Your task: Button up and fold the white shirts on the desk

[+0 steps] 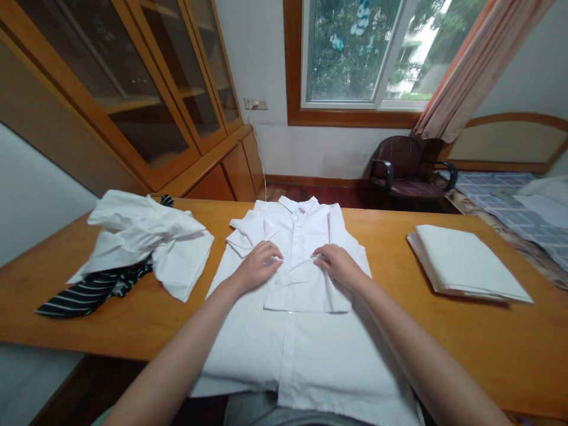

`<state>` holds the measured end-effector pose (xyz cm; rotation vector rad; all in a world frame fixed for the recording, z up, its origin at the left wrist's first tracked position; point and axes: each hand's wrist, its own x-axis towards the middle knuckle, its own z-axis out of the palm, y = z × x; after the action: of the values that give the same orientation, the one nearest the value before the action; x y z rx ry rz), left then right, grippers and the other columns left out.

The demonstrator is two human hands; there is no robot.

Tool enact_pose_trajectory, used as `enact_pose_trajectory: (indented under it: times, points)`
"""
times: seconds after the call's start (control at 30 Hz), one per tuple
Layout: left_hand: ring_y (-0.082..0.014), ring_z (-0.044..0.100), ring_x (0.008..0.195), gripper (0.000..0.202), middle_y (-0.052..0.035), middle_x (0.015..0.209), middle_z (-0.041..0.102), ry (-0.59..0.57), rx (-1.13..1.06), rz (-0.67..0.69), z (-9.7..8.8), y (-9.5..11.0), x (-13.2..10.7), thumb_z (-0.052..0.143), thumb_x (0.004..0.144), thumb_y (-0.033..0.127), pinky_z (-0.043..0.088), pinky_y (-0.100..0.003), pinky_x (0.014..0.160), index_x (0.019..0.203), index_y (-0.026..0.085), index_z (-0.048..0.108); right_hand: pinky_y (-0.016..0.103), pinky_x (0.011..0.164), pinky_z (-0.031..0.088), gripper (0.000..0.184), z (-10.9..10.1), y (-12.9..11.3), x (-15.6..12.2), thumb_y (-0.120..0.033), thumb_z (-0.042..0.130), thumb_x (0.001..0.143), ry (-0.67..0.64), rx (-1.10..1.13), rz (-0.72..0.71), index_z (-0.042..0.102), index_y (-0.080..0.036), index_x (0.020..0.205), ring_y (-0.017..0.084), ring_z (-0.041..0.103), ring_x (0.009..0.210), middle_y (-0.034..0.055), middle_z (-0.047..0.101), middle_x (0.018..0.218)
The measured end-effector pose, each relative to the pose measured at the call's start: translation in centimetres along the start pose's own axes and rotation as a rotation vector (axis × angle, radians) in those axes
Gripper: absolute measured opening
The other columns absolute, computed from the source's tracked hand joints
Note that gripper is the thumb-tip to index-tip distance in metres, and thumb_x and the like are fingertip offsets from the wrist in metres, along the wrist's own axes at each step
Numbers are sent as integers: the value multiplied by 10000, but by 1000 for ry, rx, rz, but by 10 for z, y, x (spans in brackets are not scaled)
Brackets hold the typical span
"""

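Observation:
A small white collared shirt (pixel 295 236) lies front up on the table, its hem over a larger white garment (pixel 284 349) with a button strip. My left hand (pixel 261 264) is on the left half of the small shirt, its curled fingers and thumb pinching at the cloth. Opposite it, my right hand (pixel 338 264) pinches the right half in the same way. Creases run across the cloth between the two hands. The larger garment reaches down past the table's near edge to my lap.
On the wooden table (pixel 386 331), a crumpled white garment (pixel 155 236) lies at left with a black striped tie (pixel 89 293). A folded stack of white cloth or paper (pixel 470 260) sits at right. Beyond are a glass-door cabinet (pixel 195 142), an armchair (pixel 403 165) and a bed (pixel 510 201).

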<state>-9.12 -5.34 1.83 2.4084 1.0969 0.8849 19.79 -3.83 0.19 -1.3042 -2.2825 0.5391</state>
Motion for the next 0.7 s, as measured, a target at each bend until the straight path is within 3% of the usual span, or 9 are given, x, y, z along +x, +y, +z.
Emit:
enact_pose_trajectory:
  times: [0.13,0.23,0.4,0.5,0.6,0.7]
  points:
    - [-212,545,995,140,-52,1011,606,-187,58,-2,-8,19,-35,623,902,284,464,-353,900,1022,213,628,311,842,430,172,-8,3,0,-222,667,896,24,-59,54,681,-205,1066,218,602,944,67,703,979]
    - [-226,532,1012,161,-62,1027,595,-192,167,-26,-4,21,-45,599,913,265,463,-367,903,1064,210,613,314,834,429,189,-10,3,0,-231,662,901,30,-68,69,672,-202,1088,225,587,946,65,701,952]
    - [-229,547,937,128,-68,952,616,-183,296,6,7,19,-36,525,938,208,462,-362,843,984,205,644,362,860,422,198,-9,-4,-4,-196,652,888,104,-187,62,677,-204,1084,258,538,974,93,665,1029]
    - [-223,560,886,182,-70,888,638,-145,243,12,10,19,-27,488,953,212,455,-355,811,923,202,667,406,864,417,173,-9,-16,-9,-189,633,888,200,-260,34,682,-208,1053,290,501,995,121,624,1065]
    - [-203,577,838,177,-56,835,640,-76,88,-79,10,22,-18,507,940,236,451,-324,763,893,193,672,399,836,421,97,-9,-37,-15,-222,593,922,199,-226,-39,687,-204,934,275,511,946,119,619,987]
    - [-172,571,751,164,-29,789,627,-16,-86,-232,12,26,-7,560,898,277,429,-281,685,810,182,661,357,779,424,223,-5,-59,-18,-305,550,963,151,-145,-92,678,-194,819,230,544,855,95,614,877]
